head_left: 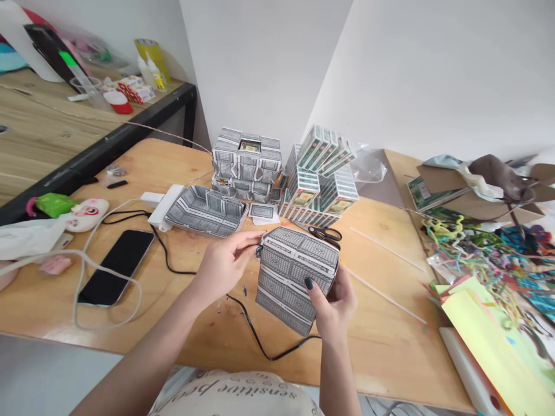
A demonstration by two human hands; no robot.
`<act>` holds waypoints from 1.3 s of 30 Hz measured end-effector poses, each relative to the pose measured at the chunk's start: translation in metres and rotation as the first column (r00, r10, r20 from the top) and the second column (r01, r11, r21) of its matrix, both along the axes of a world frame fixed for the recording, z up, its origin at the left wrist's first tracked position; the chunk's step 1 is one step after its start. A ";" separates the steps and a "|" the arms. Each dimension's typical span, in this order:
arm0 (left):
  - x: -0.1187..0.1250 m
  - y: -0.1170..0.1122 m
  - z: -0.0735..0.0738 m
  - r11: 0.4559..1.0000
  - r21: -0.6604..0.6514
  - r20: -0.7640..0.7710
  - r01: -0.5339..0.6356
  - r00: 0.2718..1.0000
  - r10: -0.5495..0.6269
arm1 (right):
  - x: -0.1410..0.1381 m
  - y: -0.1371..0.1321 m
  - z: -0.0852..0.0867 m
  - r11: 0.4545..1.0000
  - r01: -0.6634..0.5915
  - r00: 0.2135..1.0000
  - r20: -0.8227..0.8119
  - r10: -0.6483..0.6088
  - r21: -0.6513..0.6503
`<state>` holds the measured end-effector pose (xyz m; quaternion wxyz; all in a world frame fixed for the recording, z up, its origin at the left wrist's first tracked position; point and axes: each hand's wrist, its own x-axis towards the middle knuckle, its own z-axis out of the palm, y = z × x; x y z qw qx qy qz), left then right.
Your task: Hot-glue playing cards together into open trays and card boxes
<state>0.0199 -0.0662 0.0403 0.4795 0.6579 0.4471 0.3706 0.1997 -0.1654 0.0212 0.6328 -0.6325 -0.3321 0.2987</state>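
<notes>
A box-like piece built from grey patterned playing cards (pixel 290 277) is held tilted above the table in front of me. My right hand (pixel 333 303) grips its right side, thumb flat on the card face and fingers behind. At its upper left corner, my left hand (pixel 232 260) pinches the edge between thumb and fingers. Just behind it lie black-handled scissors (pixel 325 233), partly covered. An open tray made of the same cards (pixel 207 211) stands to the left. Farther back is a larger stacked card structure (pixel 247 162), with loose cards (pixel 263 212) beside it.
Green-and-white card boxes (pixel 321 179) are stacked near the wall. A phone (pixel 117 267), white cable and black cord (pixel 255 335) lie left and front. Thin white sticks (pixel 385 294) rest right, near colourful pipe cleaners (pixel 485 248), yellow paper (pixel 489 341) and a cardboard box (pixel 489 202).
</notes>
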 end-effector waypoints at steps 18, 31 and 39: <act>0.010 -0.003 0.000 1.000 -0.002 -0.002 0.003 1.000 -0.003 | 0.005 0.011 -0.005 1.000 -0.003 0.995 -0.101 0.000 -0.029; 0.020 -0.004 -0.020 0.964 -0.212 0.238 -0.157 0.949 0.207 | 0.000 0.012 -0.009 1.000 -0.025 0.978 -0.205 0.021 -0.014; 0.026 -0.013 -0.028 0.931 -0.276 0.276 -0.240 0.908 0.316 | -0.007 0.013 -0.005 0.998 -0.028 0.976 -0.219 0.014 -0.060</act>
